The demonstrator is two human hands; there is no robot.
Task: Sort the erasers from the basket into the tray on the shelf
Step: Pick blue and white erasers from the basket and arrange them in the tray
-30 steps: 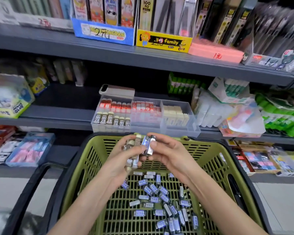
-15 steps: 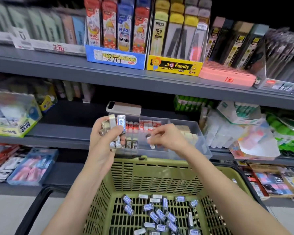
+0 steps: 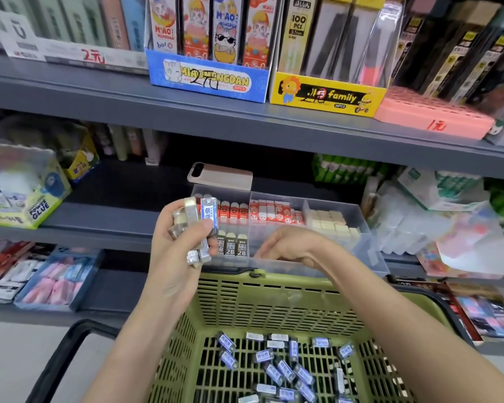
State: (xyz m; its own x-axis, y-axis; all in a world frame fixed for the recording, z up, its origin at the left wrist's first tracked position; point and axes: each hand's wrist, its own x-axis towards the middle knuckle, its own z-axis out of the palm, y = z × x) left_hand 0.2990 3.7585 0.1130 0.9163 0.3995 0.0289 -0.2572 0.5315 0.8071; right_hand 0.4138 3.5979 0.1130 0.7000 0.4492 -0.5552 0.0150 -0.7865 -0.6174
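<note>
Your left hand [image 3: 172, 257] grips a clutch of erasers [image 3: 208, 215], its fingers [image 3: 163, 219] curled tight round them, held up just in front of the left compartment of the clear tray [image 3: 373, 257]. To the right of those fingers, your right hand [image 3: 294, 245] dips over the tray's front wall on the shelf [image 3: 114, 216]. Its fingers are bent downward, and you cannot tell whether they pinch anything. Below both hands, loose erasers [image 3: 274, 370] lie scattered in the green basket [image 3: 274, 286].

Left grip [image 3: 181, 242] raised, fingers curled tight; right grip [image 3: 291, 245] lower, fingers possibly pinched.
</note>
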